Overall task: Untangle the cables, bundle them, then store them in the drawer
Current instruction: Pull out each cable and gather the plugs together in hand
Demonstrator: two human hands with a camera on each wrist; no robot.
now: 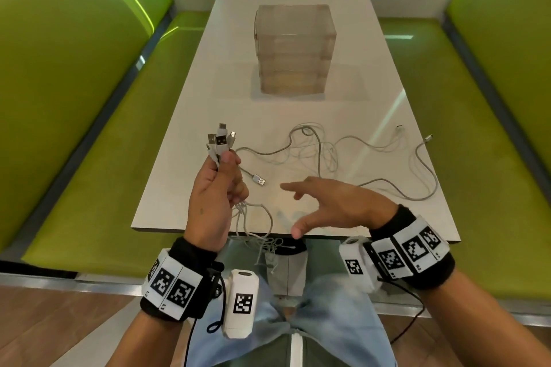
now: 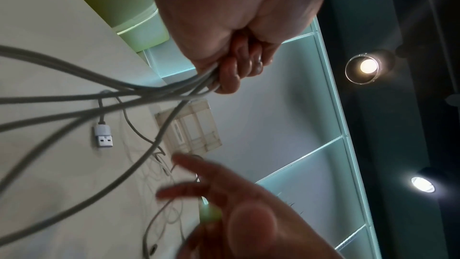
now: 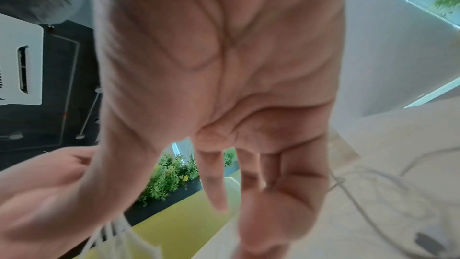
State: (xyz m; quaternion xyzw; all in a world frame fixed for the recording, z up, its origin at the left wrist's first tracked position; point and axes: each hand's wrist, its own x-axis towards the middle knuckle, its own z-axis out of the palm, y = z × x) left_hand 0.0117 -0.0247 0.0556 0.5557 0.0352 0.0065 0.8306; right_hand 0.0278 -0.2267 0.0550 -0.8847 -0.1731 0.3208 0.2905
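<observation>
**Left hand holds cable ends, right hand spread over table**

We see the left hand (image 1: 216, 188) raised over the near left part of the white table (image 1: 190, 116), fingers and thumb curled round a bunch of cable ends (image 1: 220, 140); plugs stick up above the fist, cords trail down below it past the near table edge; the left wrist view shows the cords (image 2: 149, 90) fanning out from the curled fingers (image 2: 231, 74). The right hand (image 1: 334, 205) hovers just above the near table edge, fingers spread and straight, holding nothing; palm fills the right wrist view (image 3: 224, 86). The loose cables (image 1: 322, 155) lie tangled on the table right of the left hand, running to the right edge; one USB plug (image 1: 260, 180) lies flat near the left hand. The clear drawer unit (image 1: 293, 50) stands further along the table, centre, well apart from the cables; we cannot tell whether any drawer is open. Green bench seats (image 1: 98, 128) flank the table on both sides.
</observation>
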